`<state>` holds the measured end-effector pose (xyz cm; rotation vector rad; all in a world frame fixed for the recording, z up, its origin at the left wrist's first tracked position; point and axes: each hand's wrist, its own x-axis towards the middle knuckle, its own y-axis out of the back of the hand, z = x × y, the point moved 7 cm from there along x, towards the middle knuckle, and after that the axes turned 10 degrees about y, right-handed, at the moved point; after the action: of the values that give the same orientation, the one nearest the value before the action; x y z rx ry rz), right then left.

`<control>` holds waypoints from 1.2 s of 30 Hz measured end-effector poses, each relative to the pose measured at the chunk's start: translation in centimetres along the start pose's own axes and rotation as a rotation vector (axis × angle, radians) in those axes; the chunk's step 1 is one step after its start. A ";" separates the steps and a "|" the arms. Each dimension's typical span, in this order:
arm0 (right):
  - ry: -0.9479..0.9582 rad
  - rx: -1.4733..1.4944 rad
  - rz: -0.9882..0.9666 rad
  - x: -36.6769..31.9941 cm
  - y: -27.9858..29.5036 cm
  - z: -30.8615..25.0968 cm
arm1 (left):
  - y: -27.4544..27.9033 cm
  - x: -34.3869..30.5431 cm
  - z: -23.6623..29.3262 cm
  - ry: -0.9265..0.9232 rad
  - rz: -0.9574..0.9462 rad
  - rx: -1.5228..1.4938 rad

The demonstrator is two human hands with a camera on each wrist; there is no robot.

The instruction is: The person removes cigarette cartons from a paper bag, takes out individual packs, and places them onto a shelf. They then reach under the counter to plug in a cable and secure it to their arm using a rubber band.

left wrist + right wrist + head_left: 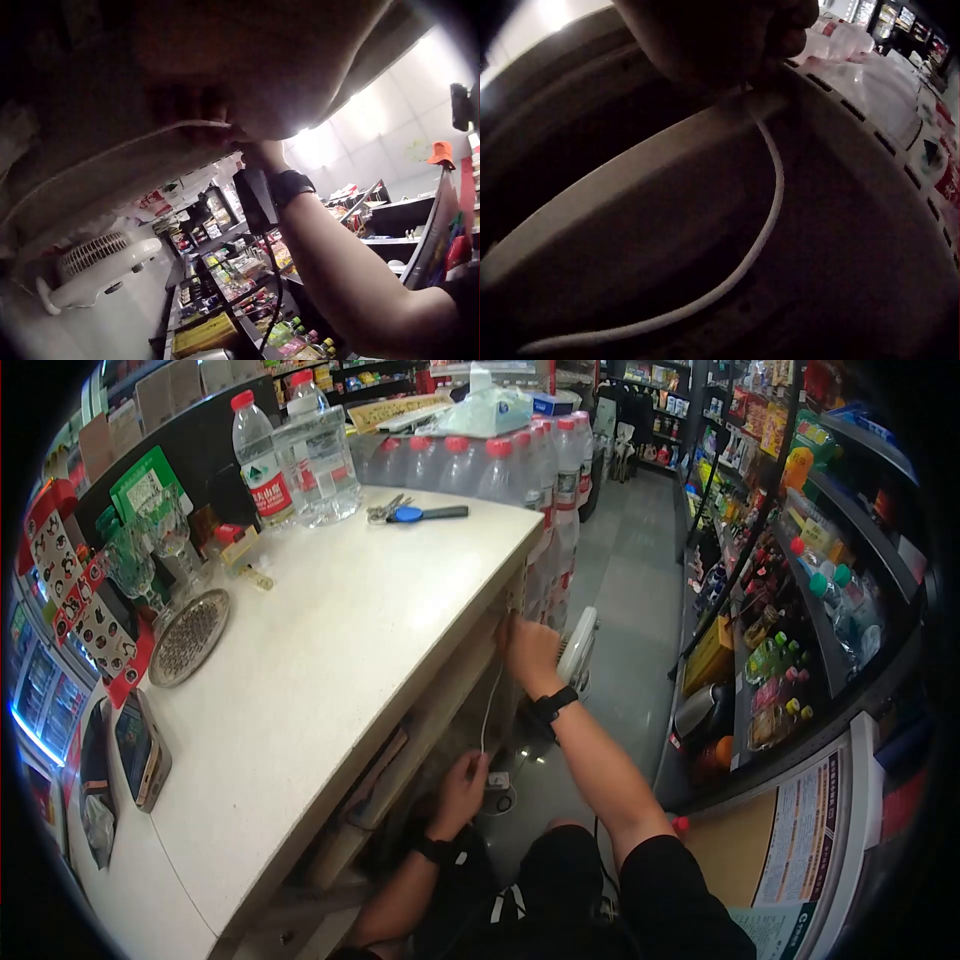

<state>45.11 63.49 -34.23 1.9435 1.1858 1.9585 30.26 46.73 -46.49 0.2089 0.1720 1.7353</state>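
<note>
A thin white cable [489, 710] runs between both hands beside the open shelves under the counter [350, 630]. My right hand [532, 652] holds its upper part against the counter's end panel, just below the tabletop. In the right wrist view the cable [776, 195] comes out from beneath the curled fingers and loops down past a shelf edge; a slotted metal strip [847, 109] runs close by. Lower down, my left hand [460, 792] pinches the cable between thumb and fingers. The left wrist view shows that hand in deep shadow. A small white box [498, 780] sits below, near the left fingertips.
A white fan [580, 645] stands just beyond my right hand. Wrapped water bottles [500, 470] are stacked at the counter's far end. Keys [415, 513], glasses [170, 530] and a phone [140, 750] lie or stand on the counter. Stocked shelves [790, 650] line the aisle's right side.
</note>
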 end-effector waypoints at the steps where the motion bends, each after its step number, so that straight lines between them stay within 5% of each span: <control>1: 0.018 -0.012 0.034 0.1 0.2 -0.1 | -0.1 0.6 -0.6 -0.036 0.005 0.060; 4: 0.009 -0.047 0.076 -0.8 0.2 1.0 | -0.4 4.4 -6.8 -0.328 0.209 0.502; 5: -0.045 0.008 0.072 -0.9 0.3 1.4 | 0.0 6.0 -8.9 0.103 0.112 0.308; 6: -0.099 0.062 0.073 -1.8 0.4 1.7 | 0.3 7.2 -8.9 0.185 0.063 0.212; 7: -0.114 0.075 0.040 -3.6 0.3 1.7 | 0.6 8.1 -7.9 -0.016 0.179 0.212; 9: -0.297 0.433 0.079 -6.9 0.1 3.5 | -1.1 10.4 -10.7 -0.374 0.378 1.533; 10: -0.308 0.433 0.058 -9.3 -0.4 4.0 | -0.8 10.9 -9.8 -0.358 0.357 1.536; 12: -0.356 0.497 -0.292 -17.0 -5.2 5.3 | 1.4 12.3 -8.3 0.102 0.069 0.353; 16: -0.351 0.544 -0.993 -36.9 -16.6 7.4 | 1.0 12.1 -11.5 0.285 -0.014 0.452; 18: -0.469 0.559 -0.721 -45.2 -19.3 8.6 | -0.1 7.7 -9.6 0.152 -0.094 0.247; 20: -1.084 0.786 -1.023 -52.8 -23.5 8.3 | -0.1 3.8 -9.8 0.150 -0.137 0.379; 21: -1.089 0.803 -1.007 -53.2 -23.7 6.8 | 0.1 1.1 -10.0 0.173 -0.159 0.340; 23: -1.646 1.133 -0.734 -53.0 -24.4 3.6 | 0.5 -3.2 -11.4 0.315 -0.371 0.420; 24: -1.909 1.296 -0.582 -52.8 -24.9 3.0 | 1.2 -5.1 -12.5 0.010 -0.341 0.620; 27: -1.734 1.568 -0.481 -53.6 -29.5 2.7 | 2.3 -9.6 -11.0 -0.131 -0.319 0.798; 28: -1.836 1.442 -0.303 -52.5 -29.6 2.8 | 2.8 -10.6 -10.7 -0.118 -0.316 0.778; 29: -1.641 1.648 -0.424 -53.2 -31.5 3.3 | 3.1 -11.3 -11.0 -0.082 -0.322 0.786; 30: -1.807 1.432 -0.325 -52.9 -31.4 3.5 | 3.1 -11.2 -11.1 -0.072 -0.305 0.766; 35: -1.766 1.356 -0.539 -53.6 -29.3 5.4 | 2.7 -10.9 -11.1 -0.081 -0.262 0.713; 36: -1.448 0.922 -0.512 -56.1 -29.0 8.5 | 2.9 -11.0 -11.4 -0.065 -0.272 0.717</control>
<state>49.33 53.24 -97.01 2.1336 1.7205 -0.4934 26.67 35.42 -57.42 0.7280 0.7402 1.3352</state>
